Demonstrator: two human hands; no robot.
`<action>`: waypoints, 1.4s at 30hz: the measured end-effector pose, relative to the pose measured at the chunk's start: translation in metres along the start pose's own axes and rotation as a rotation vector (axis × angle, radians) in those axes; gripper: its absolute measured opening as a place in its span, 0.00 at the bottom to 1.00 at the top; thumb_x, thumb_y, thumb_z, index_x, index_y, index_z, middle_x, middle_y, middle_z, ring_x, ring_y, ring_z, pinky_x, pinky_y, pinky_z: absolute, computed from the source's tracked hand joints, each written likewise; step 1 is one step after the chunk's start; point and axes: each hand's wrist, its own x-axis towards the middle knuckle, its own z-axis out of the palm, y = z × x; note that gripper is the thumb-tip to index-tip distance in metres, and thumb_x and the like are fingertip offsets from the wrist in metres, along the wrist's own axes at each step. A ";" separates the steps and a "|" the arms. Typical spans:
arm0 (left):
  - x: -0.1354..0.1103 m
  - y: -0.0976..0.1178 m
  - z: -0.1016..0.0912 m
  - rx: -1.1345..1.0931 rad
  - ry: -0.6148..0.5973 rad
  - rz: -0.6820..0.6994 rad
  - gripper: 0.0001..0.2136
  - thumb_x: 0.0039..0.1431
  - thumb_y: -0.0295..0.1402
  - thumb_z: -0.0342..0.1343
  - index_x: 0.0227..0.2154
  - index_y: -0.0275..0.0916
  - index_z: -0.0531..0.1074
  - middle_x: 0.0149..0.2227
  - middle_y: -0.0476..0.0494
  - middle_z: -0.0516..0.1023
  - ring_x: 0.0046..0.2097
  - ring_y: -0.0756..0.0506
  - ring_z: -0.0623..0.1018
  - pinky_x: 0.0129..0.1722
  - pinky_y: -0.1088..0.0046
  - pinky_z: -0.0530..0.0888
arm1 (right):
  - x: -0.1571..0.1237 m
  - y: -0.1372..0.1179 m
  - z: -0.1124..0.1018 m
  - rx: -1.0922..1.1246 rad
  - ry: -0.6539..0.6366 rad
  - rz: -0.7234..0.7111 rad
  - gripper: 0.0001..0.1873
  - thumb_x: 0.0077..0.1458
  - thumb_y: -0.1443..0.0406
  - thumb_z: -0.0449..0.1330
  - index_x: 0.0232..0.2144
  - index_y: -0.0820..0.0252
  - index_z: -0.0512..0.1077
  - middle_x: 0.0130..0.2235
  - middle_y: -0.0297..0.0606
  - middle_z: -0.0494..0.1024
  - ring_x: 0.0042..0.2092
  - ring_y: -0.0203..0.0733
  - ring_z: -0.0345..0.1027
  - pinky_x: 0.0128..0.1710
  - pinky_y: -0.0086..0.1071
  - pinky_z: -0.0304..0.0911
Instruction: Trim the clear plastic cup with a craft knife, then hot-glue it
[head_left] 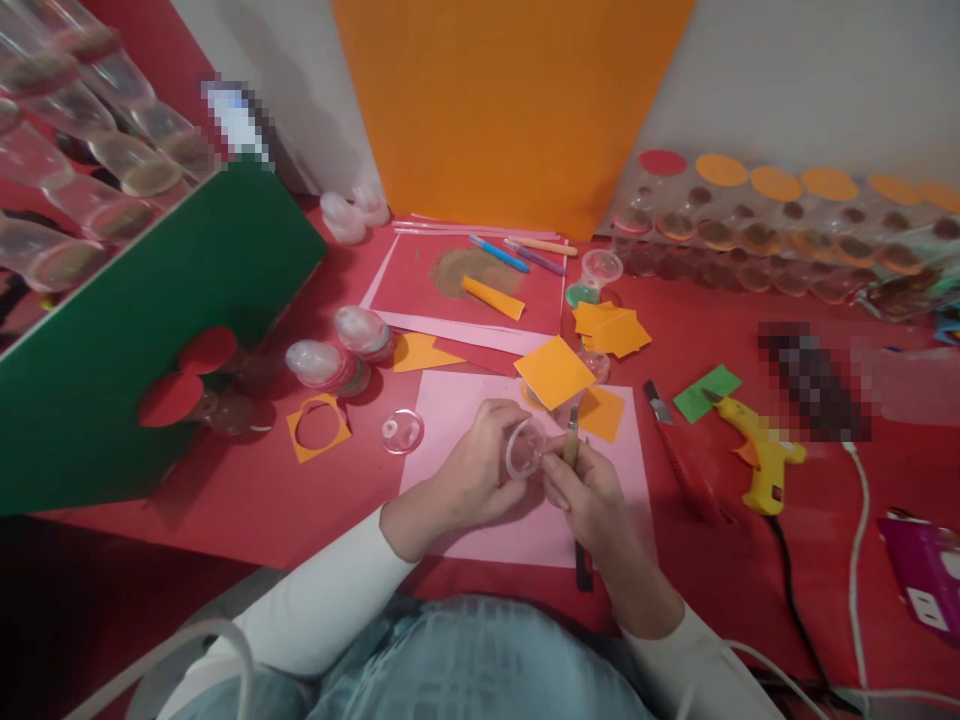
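Note:
My left hand (487,460) is wrapped round a clear plastic cup (514,450), whose round rim faces up and toward me. My right hand (592,490) is closed on a small tool with a wooden handle (571,445) and a greyish tip pointing away from me. Its fingertips meet the cup's right side. Below both hands lies a pink sheet (465,400). Just beyond them are an orange paper square (555,372) and another orange piece (602,412). A dark strip (583,570) lies partly under my right hand.
At right are a red-handled cutter (686,455), a yellow glue gun (765,455) with its cord, and a green paper piece (707,393). A clear lid (402,431) and cut orange frame (319,428) lie left. A green board (187,300) stands far left; bottle shapes line the back right.

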 end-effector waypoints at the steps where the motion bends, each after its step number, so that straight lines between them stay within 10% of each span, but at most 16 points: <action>1: 0.000 0.000 -0.001 -0.004 -0.015 0.009 0.16 0.56 0.30 0.50 0.48 0.40 0.56 0.42 0.40 0.67 0.44 0.42 0.72 0.41 0.61 0.73 | 0.000 0.000 0.000 0.004 0.004 -0.001 0.13 0.47 0.55 0.60 0.25 0.56 0.63 0.16 0.20 0.53 0.16 0.28 0.43 0.15 0.25 0.42; 14: 0.003 -0.002 -0.010 -0.116 -0.185 0.017 0.26 0.57 0.35 0.57 0.56 0.42 0.55 0.51 0.33 0.68 0.54 0.37 0.70 0.49 0.55 0.73 | -0.001 0.000 -0.005 -0.314 0.095 -0.158 0.07 0.47 0.62 0.55 0.22 0.55 0.60 0.19 0.25 0.59 0.21 0.32 0.52 0.18 0.27 0.53; 26: 0.005 0.005 -0.009 -0.068 -0.146 0.088 0.14 0.60 0.33 0.54 0.49 0.42 0.64 0.43 0.39 0.70 0.45 0.43 0.74 0.43 0.65 0.77 | 0.000 0.003 -0.007 -0.600 0.135 -0.361 0.11 0.50 0.61 0.54 0.21 0.53 0.55 0.19 0.25 0.58 0.22 0.34 0.53 0.22 0.29 0.53; 42: -0.003 -0.007 -0.005 0.087 -0.215 -0.107 0.23 0.55 0.29 0.59 0.52 0.42 0.60 0.48 0.37 0.69 0.51 0.40 0.71 0.48 0.60 0.74 | -0.004 0.005 -0.003 -0.120 0.172 -0.264 0.18 0.59 0.59 0.53 0.21 0.52 0.51 0.16 0.22 0.51 0.17 0.31 0.45 0.16 0.27 0.45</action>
